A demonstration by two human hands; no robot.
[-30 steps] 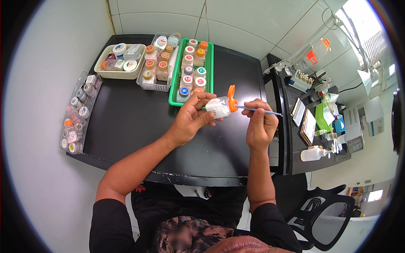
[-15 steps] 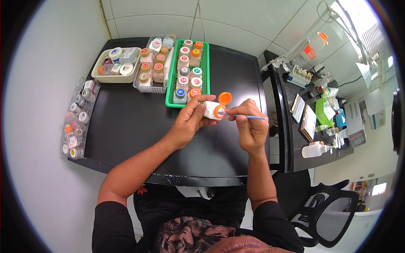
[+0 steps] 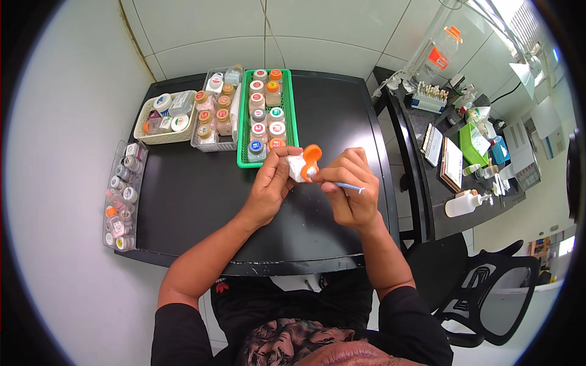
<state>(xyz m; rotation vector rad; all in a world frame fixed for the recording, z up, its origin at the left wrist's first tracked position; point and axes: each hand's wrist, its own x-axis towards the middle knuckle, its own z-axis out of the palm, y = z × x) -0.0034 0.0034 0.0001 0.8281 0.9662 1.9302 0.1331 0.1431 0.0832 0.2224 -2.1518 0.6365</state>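
Note:
Above the black table [image 3: 201,189], my left hand [image 3: 269,189] is closed around a small white bottle [image 3: 295,166], which is tilted with its mouth toward my right hand. Its orange flip-top lid [image 3: 312,152] stands open on a hinge. Pinched in my right hand [image 3: 350,190] is a thin light-blue stick-like tool [image 3: 349,186]. The tool's front end reaches the bottle's mouth, where my fingers hide the tip. Just beyond my left hand is a green basket [image 3: 295,116] holding several small jars with coloured lids.
Left of the green basket stand a clear bin [image 3: 213,147] of gold-lidded jars and a cream basket [image 3: 174,138] of tubs. A clear tray [image 3: 139,201] of small containers lines the left edge. On the right, a side counter [image 3: 455,228] carries a pump bottle [image 3: 462,205]; a black chair [image 3: 488,299] stands below.
The view has shifted, so the table contents appear lower. My right hand has turned and come closer over the bottle's mouth, and the tool now angles downward to the right.

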